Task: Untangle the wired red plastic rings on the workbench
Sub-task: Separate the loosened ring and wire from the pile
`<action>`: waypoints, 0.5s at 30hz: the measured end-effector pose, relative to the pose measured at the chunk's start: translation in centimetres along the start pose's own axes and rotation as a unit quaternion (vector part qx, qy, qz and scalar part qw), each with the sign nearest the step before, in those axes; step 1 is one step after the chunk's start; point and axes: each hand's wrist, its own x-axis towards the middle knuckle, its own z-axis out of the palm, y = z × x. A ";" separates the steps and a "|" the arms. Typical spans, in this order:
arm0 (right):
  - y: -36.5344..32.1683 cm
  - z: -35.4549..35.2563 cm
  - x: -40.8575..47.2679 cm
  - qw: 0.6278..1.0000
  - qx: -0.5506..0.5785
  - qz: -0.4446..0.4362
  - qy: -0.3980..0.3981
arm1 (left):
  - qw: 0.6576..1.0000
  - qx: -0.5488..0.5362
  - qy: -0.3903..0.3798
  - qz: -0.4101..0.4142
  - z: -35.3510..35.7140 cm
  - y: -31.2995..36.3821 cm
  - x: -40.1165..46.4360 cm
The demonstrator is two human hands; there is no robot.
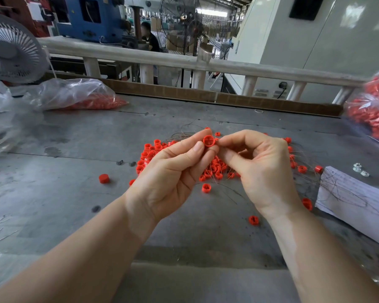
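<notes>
Both hands raised over the bench [53,136], working one red ring [207,141].

Left hand [173,171]: grip closed, thumb and fingertips pinching the ring above the tangled pile of red rings and thin wire [214,167] at bench centre. Right hand [258,162]: fingers curled, tips pinched at the ring's right edge; whether on wire, cannot tell. Loose rings scattered near. Bagged red parts [90,101] far left; paper sheet [354,193] right.
</notes>
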 end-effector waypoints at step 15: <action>0.5 0.1 0.0 0.999 0.041 0.025 -0.012 | 1.000 -0.014 0.005 -0.005 -0.1 -0.3 0.1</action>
